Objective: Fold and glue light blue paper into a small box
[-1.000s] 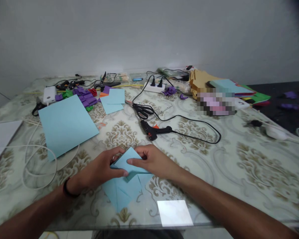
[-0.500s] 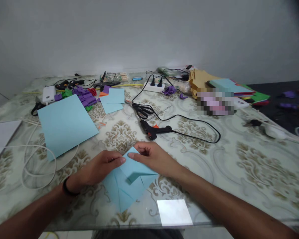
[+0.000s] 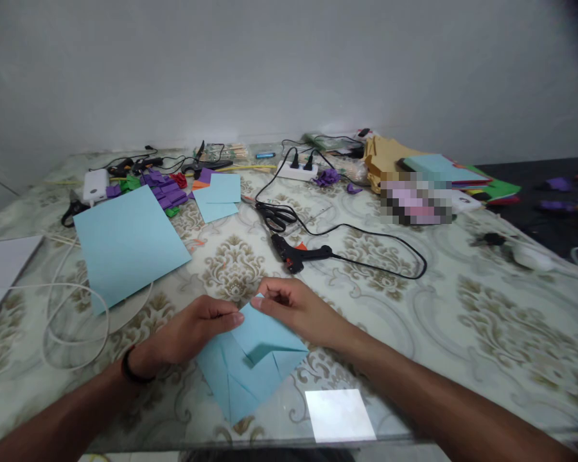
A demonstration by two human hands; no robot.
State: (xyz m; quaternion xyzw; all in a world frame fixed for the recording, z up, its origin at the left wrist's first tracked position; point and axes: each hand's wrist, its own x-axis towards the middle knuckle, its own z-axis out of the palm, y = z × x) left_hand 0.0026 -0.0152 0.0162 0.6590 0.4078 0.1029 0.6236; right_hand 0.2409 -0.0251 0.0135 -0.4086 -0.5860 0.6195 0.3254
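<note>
A light blue sheet of folding paper (image 3: pixel 250 385), marked with creases, is held between both hands near the table's front edge. Its upper part is folded over as a flap, with a shadow under the flap's lower edge. My left hand (image 3: pixel 205 330) pinches the fold's left side between thumb and fingers. My right hand (image 3: pixel 293 308) grips the upper corner, thumb on top and fingers curled behind. Beyond the hands lies a black glue gun (image 3: pixel 301 252) with its cord looping right.
A large light blue sheet (image 3: pixel 132 244) lies left, beside a coiled white cable (image 3: pixel 108 327). Smaller blue squares (image 3: pixel 221 189), scissors (image 3: pixel 274 218) and a power strip (image 3: pixel 297 169) sit farther back. Coloured paper (image 3: pixel 438 167) is stacked back right. A bright white square (image 3: pixel 340 416) shows at the front.
The hands and the folded paper appear slightly lower in view, along with a small shift of the whole scene. The grip on the paper looks much the same.
</note>
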